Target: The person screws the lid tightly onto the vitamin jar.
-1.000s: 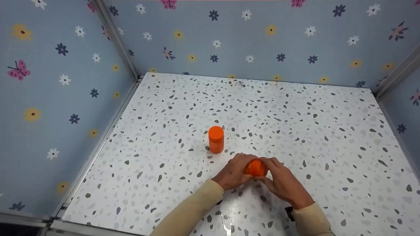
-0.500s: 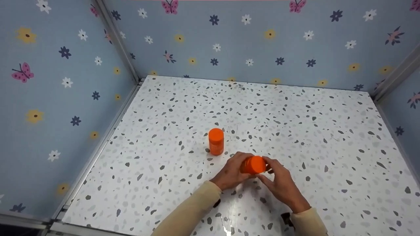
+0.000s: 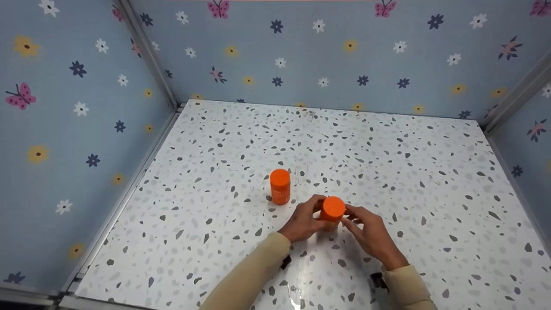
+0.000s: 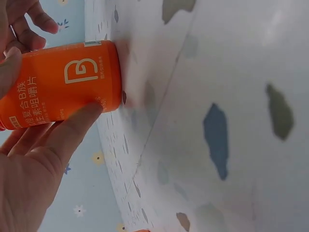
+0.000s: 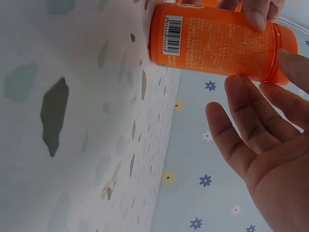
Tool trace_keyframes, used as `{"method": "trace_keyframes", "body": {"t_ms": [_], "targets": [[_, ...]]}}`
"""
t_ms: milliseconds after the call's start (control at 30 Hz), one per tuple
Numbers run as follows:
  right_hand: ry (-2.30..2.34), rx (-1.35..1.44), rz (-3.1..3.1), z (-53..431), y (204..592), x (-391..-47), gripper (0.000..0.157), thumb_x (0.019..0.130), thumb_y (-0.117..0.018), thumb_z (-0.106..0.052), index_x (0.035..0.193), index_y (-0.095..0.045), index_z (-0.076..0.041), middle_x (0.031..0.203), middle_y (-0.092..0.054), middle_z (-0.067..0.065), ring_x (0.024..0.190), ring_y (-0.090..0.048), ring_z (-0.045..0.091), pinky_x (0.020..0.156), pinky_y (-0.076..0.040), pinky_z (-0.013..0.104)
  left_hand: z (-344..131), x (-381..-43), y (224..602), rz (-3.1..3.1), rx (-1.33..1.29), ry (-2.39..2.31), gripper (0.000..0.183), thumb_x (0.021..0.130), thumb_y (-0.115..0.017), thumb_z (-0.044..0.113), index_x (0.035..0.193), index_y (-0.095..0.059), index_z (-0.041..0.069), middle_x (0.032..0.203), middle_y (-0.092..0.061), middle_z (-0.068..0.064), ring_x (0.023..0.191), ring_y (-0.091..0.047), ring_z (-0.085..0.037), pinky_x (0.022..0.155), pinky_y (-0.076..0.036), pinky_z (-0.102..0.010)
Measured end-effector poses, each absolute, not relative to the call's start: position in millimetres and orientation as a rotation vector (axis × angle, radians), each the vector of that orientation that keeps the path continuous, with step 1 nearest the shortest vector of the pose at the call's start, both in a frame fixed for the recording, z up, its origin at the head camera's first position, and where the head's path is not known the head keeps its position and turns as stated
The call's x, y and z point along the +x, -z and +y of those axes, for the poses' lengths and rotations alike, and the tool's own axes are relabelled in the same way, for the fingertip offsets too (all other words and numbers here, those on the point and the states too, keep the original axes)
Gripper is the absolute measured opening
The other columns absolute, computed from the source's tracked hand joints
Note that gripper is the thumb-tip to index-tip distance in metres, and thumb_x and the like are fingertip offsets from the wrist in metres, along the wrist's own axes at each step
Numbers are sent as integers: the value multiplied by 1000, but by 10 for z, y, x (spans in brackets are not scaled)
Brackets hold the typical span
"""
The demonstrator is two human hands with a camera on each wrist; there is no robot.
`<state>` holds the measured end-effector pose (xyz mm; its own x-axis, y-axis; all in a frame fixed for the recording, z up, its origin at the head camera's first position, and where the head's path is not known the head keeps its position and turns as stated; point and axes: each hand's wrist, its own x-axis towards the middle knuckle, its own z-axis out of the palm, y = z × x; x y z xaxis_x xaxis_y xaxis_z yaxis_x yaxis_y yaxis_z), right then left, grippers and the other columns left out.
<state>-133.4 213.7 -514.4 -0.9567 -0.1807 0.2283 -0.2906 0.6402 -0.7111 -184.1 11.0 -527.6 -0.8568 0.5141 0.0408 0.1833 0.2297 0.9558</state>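
Note:
An orange vitamin bottle (image 3: 333, 209) with a ridgeless orange cap stands upright between both hands, its base right at the tabletop. My left hand (image 3: 301, 221) grips its body from the left, thumb on the near side; white lettering and a large B mark (image 4: 81, 71) show in the left wrist view. On the other side, my right hand (image 3: 374, 234) pinches around the cap (image 5: 288, 41) with thumb and index finger, the other fingers loosely spread. A barcode (image 5: 172, 36) faces the right wrist camera. A second, matching orange bottle (image 3: 280, 187) stands upright farther back and left.
The speckled white tabletop (image 3: 241, 146) is bounded by blue flower-patterned panels (image 3: 301, 47) at the back and both sides. Metal rails (image 3: 125, 204) run along the left edge. Dark straps show at both wrists.
The bottle between my hands has swung from tilted, cap toward the right, to upright. Its base has come down to the tabletop. The second bottle has stayed in place.

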Motion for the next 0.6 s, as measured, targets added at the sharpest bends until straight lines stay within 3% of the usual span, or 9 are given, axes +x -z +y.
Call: {"method": "trace_keyframes", "body": {"t_ms": [600], "targets": [[-1346,289,-2759,2297,5121,-1581,43,100,-62,-11,140,-55,0,130,-63,17,108,-64,32,93,-52,52,389,-2037,5284,2339,564,-1647,59,86,-79,11,139,-52,12,138,-59,-2,128,-53,-17,108,-42,-34]]}}
